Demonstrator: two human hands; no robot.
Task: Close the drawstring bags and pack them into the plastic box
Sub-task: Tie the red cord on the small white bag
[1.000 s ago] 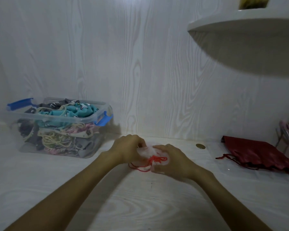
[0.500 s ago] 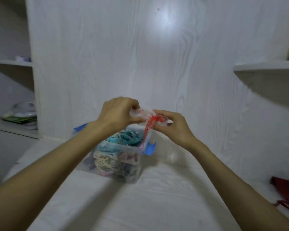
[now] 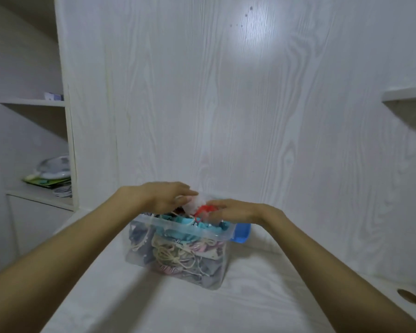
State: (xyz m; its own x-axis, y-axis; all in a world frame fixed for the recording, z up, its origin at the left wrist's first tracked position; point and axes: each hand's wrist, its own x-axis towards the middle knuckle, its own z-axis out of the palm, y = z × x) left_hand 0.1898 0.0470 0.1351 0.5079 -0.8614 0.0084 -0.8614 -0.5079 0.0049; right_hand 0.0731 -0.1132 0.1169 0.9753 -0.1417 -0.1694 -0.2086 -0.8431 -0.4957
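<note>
White bag [image 3: 198, 203] over plastic box [image 3: 178, 230], left hand [image 3: 168, 197], right hand [image 3: 233, 211] pressing

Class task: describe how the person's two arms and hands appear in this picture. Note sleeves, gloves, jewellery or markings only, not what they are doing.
Both forearms are bare, with no sleeve showing anywhere in view. The left hand and right hand wear no gloves. No watch, bracelet or ring shows, and no markings. The picture is slightly blurred, so small details cannot be ruled out.
</note>
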